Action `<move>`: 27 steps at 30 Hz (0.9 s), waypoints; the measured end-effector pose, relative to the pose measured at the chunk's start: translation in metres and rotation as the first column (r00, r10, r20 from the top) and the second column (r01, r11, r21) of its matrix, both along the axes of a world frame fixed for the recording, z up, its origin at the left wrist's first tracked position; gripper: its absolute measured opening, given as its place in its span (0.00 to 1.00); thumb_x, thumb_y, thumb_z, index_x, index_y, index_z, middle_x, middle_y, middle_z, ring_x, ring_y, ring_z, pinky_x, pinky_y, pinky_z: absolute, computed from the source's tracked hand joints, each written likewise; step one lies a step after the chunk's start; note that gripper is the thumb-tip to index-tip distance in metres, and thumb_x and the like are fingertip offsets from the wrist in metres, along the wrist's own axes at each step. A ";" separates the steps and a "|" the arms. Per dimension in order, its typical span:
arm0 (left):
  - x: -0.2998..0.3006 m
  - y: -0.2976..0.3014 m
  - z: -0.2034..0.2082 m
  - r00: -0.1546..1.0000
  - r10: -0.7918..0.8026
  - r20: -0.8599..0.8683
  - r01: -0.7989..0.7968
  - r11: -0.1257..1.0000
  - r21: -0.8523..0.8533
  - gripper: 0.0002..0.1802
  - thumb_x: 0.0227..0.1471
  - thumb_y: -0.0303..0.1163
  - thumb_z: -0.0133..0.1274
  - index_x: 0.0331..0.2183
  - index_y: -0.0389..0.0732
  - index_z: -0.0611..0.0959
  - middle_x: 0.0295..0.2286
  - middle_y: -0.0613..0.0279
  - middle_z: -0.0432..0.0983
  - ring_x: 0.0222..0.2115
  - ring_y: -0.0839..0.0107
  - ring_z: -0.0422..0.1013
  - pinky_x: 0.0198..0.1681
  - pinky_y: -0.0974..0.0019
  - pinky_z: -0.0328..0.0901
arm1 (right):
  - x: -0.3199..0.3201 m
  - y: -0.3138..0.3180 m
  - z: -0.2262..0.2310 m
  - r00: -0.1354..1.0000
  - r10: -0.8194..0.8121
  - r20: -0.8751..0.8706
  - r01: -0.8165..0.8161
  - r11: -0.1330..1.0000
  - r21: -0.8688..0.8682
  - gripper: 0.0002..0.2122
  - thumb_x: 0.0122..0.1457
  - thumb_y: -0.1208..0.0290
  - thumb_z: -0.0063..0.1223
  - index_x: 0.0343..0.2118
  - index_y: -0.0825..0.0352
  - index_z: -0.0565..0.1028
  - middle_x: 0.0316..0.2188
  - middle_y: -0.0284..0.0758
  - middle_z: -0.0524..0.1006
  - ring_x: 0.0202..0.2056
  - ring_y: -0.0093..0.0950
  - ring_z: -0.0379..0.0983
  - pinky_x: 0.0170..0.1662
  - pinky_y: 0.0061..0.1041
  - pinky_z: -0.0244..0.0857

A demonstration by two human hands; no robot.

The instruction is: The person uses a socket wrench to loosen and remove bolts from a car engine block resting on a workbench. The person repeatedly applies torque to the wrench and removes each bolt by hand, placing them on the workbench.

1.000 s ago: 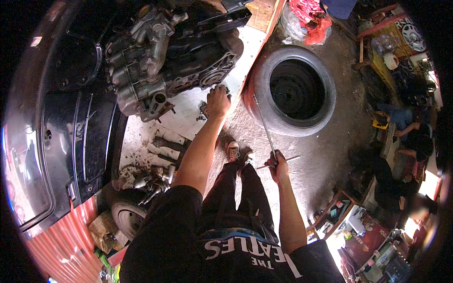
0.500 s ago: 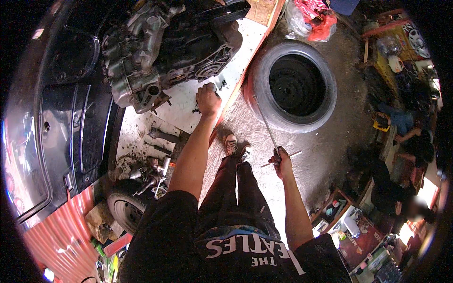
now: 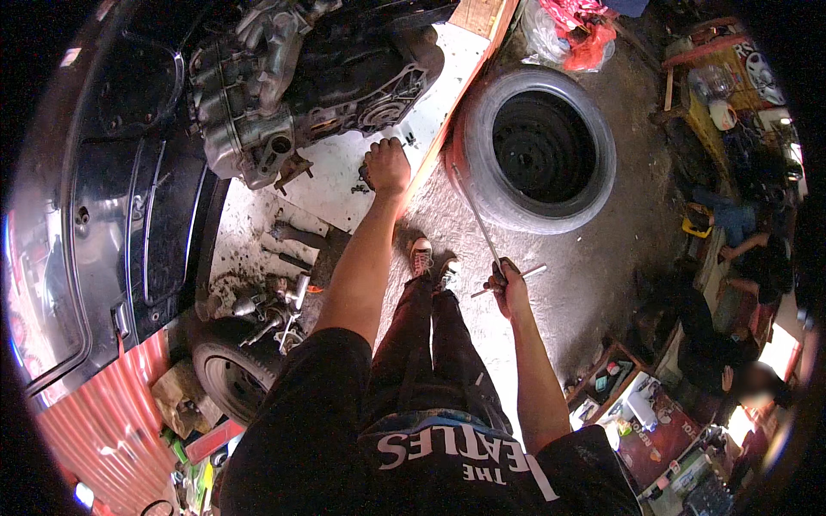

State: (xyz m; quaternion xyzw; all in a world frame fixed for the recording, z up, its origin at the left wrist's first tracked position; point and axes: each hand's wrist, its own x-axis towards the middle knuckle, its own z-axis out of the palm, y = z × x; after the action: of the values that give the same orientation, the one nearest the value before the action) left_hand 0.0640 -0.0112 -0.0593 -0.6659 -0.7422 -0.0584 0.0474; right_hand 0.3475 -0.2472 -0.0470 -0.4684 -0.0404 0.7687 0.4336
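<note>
My left hand (image 3: 388, 168) is over the white work surface (image 3: 331, 196), just in front of the dark engine block (image 3: 361, 95). Its fingers are curled down and closed; whatever lies inside them is hidden. Small dark bolts (image 3: 409, 138) lie on the surface close by, and more dark bits show beside the fingers. Lower and to the right, my right hand (image 3: 510, 290) is wrapped around a long T-handle wrench (image 3: 477, 215) where its shaft meets the crossbar. The shaft points up and away, its far end in front of a tire's side.
A tire on its rim (image 3: 482, 193) lies on the floor at right. Greasy metal parts (image 3: 280, 314) and another wheel (image 3: 225, 378) sit at lower left, beside a dark vehicle panel (image 3: 112, 206). Plastic bags (image 3: 572, 34) lie at the back. A co-worker (image 3: 748, 258) is at far right.
The scene has shifted slightly up in the picture. My left hand has turned a little over the same spot, knuckles now more toward the camera. My right hand still grips the wrench.
</note>
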 end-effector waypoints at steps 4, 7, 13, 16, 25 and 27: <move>0.003 -0.007 0.002 0.958 0.168 0.234 -0.183 0.982 0.044 0.09 0.51 0.34 0.52 0.34 0.42 0.79 0.32 0.56 0.78 0.36 0.56 0.73 0.40 0.52 0.65 | -0.004 -0.007 0.002 0.996 -0.002 0.084 0.006 0.999 -0.045 0.08 0.66 0.65 0.41 0.32 0.62 0.67 0.23 0.26 0.65 0.20 0.18 0.62 0.31 0.26 0.67; -0.006 -0.007 -0.005 0.799 0.225 0.558 -0.309 0.949 0.061 0.11 0.49 0.35 0.58 0.34 0.40 0.80 0.31 0.50 0.80 0.32 0.55 0.77 0.36 0.53 0.68 | -0.010 -0.004 0.016 0.987 0.015 0.163 0.001 0.996 -0.094 0.11 0.67 0.67 0.35 0.26 0.59 0.63 0.17 0.24 0.59 0.17 0.18 0.57 0.31 0.24 0.64; -0.021 0.015 -0.019 0.258 0.366 0.894 -0.440 0.869 -0.228 0.14 0.44 0.33 0.63 0.34 0.35 0.83 0.30 0.54 0.81 0.29 0.59 0.75 0.33 0.57 0.67 | -0.006 -0.010 0.010 0.988 0.019 0.154 -0.011 0.999 -0.051 0.11 0.67 0.67 0.36 0.25 0.58 0.62 0.17 0.24 0.59 0.17 0.18 0.58 0.31 0.24 0.65; -0.028 0.033 -0.041 0.025 0.343 0.939 -0.458 0.839 -0.294 0.14 0.43 0.30 0.64 0.33 0.33 0.82 0.30 0.57 0.80 0.27 0.65 0.72 0.32 0.59 0.65 | -0.006 -0.009 0.009 0.986 0.037 0.165 -0.031 0.999 -0.041 0.11 0.67 0.67 0.37 0.25 0.58 0.62 0.17 0.24 0.59 0.17 0.18 0.58 0.31 0.24 0.65; -0.029 0.052 -0.066 -0.357 0.284 0.890 -0.444 0.787 -0.429 0.12 0.43 0.20 0.62 0.32 0.31 0.79 0.31 0.58 0.77 0.26 0.67 0.72 0.25 0.66 0.68 | -0.025 0.004 0.022 0.981 0.024 0.194 -0.004 0.995 -0.102 0.10 0.66 0.66 0.40 0.27 0.59 0.65 0.18 0.23 0.61 0.18 0.17 0.61 0.29 0.25 0.66; -0.029 0.053 -0.062 -0.438 0.257 0.862 -0.411 0.795 -0.446 0.11 0.43 0.18 0.61 0.32 0.31 0.79 0.31 0.57 0.77 0.25 0.67 0.73 0.24 0.68 0.69 | -0.025 0.005 0.017 0.997 0.039 0.074 -0.037 0.999 -0.022 0.09 0.66 0.67 0.41 0.28 0.60 0.66 0.19 0.24 0.63 0.19 0.16 0.63 0.29 0.25 0.67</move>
State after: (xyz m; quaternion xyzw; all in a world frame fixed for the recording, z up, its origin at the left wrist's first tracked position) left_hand 0.0349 0.0420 -0.1215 -0.0685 -0.6369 -0.5762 -0.5076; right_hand 0.3220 -0.2418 -0.0302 -0.5002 -0.0575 0.7592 0.4124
